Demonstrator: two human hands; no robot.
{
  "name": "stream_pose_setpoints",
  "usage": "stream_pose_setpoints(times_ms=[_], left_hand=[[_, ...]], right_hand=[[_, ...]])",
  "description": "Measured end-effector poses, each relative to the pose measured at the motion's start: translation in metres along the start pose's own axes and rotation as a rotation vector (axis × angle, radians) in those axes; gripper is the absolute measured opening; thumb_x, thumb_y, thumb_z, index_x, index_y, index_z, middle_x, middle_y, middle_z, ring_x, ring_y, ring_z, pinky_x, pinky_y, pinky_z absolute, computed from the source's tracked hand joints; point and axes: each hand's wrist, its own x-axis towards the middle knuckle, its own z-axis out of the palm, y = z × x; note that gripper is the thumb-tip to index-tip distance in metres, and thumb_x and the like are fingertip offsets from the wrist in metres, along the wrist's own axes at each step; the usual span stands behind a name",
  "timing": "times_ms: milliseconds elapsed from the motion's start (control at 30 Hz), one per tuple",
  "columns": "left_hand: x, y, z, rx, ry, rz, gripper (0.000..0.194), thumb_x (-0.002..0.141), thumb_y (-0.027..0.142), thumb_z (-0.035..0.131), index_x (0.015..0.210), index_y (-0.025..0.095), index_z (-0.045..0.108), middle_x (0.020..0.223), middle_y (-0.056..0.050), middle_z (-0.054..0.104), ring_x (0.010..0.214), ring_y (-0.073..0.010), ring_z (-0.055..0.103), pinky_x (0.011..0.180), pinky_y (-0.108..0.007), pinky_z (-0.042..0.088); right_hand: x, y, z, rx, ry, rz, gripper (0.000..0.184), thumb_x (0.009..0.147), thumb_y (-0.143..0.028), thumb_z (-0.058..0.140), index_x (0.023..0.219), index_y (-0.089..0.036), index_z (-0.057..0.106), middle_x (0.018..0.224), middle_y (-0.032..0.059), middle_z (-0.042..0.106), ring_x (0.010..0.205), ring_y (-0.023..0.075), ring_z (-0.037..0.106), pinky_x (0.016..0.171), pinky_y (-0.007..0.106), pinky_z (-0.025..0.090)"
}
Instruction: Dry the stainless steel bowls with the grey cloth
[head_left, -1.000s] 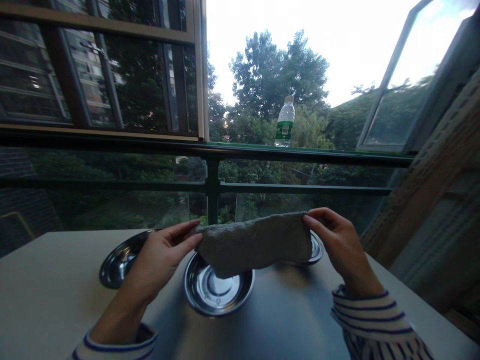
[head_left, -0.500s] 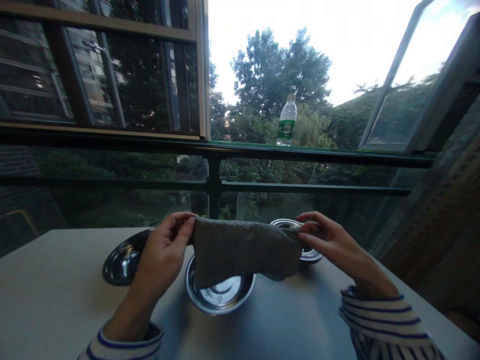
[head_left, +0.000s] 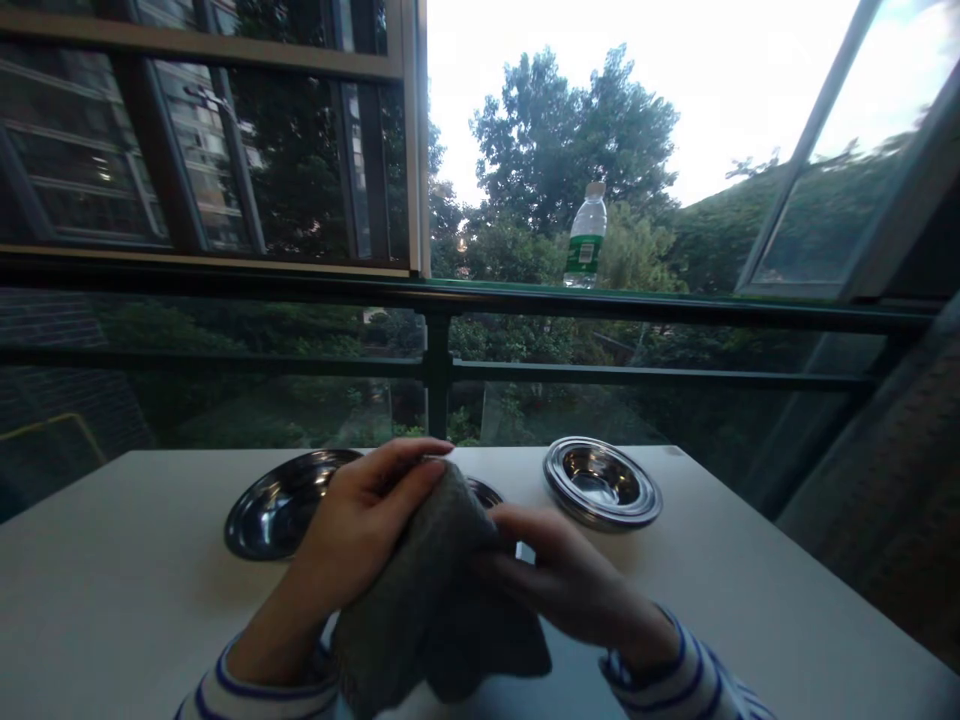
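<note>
A grey cloth (head_left: pixel 442 590) hangs in folds between my hands, above the white table. My left hand (head_left: pixel 360 520) pinches its upper edge between thumb and fingers. Lower and to the right, my right hand (head_left: pixel 562 575) grips the cloth's side, its fingertips partly hidden in the fabric. Behind the cloth a metal bowl (head_left: pixel 484 492) shows only a bit of its rim. Left of it lies a dark, shiny metal dish (head_left: pixel 274 510), partly covered by my left hand. Beyond my right hand sit stacked metal bowls (head_left: pixel 604 485).
The white table (head_left: pixel 720 570) stretches across the front, against a dark railing (head_left: pixel 660 305) with glass panels. On the ledge stands a plastic bottle (head_left: pixel 585 240) with a green label. A curtain (head_left: pixel 892 500) hangs at the right, and a window frame (head_left: pixel 416 140) rises at the left.
The cloth was stretched wide between both hands; now it is gathered and hangs lower, nearer me. My right hand has come inward and down, uncovering the stacked bowls. The camera has shifted slightly.
</note>
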Motion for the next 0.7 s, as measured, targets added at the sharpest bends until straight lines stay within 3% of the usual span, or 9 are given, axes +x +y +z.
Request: stream_pose_setpoints(times_ms=[133,233,300,400,567,700], left_hand=[[0.015,-0.017,0.001,-0.266,0.082,-0.221,0.041,0.071,0.041,0.063,0.103,0.017,0.059,0.082,-0.003,0.067,0.079,-0.0184,0.064,0.071,-0.029,0.049],[0.021,-0.030,0.001,-0.209,0.102,-0.289,0.041,0.073,0.046,0.059,0.099,0.014,0.056,0.086,-0.007,0.066,0.079,-0.0180,0.064,0.073,-0.031,0.049],[0.020,-0.032,0.001,-0.099,0.044,-0.324,0.045,0.073,0.053,0.055,0.095,0.014,0.056,0.072,-0.004,0.066,0.065,-0.0174,0.064,0.064,-0.031,0.049],[0.014,-0.028,0.005,-0.047,-0.134,-0.410,0.053,0.074,0.061,0.047,0.098,0.015,0.054,0.058,-0.002,0.064,0.053,-0.0180,0.062,0.056,-0.031,0.047],[0.005,-0.025,0.018,-0.225,-0.293,-0.392,0.057,0.079,0.058,0.042,0.116,0.015,0.051,0.081,-0.007,0.070,0.081,-0.0211,0.066,0.079,-0.035,0.047],[0.004,-0.026,0.021,-0.306,-0.289,-0.353,0.069,0.075,0.045,0.058,0.132,0.014,0.034,0.089,-0.009,0.071,0.091,-0.0243,0.065,0.087,-0.039,0.044]], right_hand=[[0.000,0.000,-0.005,0.217,0.129,0.161,0.015,0.079,-0.029,0.061,0.083,-0.015,0.063,0.074,-0.0008,0.060,0.067,0.0115,0.054,0.059,0.020,0.043],[0.000,-0.002,-0.013,0.331,0.196,0.199,0.020,0.078,-0.032,0.062,0.089,-0.016,0.064,0.079,0.0011,0.065,0.074,0.0146,0.060,0.067,0.023,0.047],[0.000,-0.002,-0.019,0.349,0.246,0.207,0.024,0.077,-0.035,0.062,0.093,-0.017,0.064,0.082,0.0027,0.066,0.076,0.0172,0.062,0.071,0.028,0.049],[-0.001,0.000,-0.029,0.331,0.343,0.218,0.030,0.076,-0.038,0.063,0.097,-0.017,0.064,0.085,0.0048,0.068,0.078,0.0193,0.063,0.072,0.030,0.050],[-0.002,0.002,-0.040,0.379,0.428,0.181,0.031,0.075,-0.036,0.064,0.100,-0.018,0.064,0.088,0.0046,0.069,0.081,0.0181,0.063,0.074,0.028,0.049],[-0.001,0.005,-0.041,0.407,0.481,0.182,0.030,0.076,-0.034,0.064,0.101,-0.018,0.063,0.090,0.0042,0.069,0.083,0.0180,0.064,0.072,0.027,0.049]])
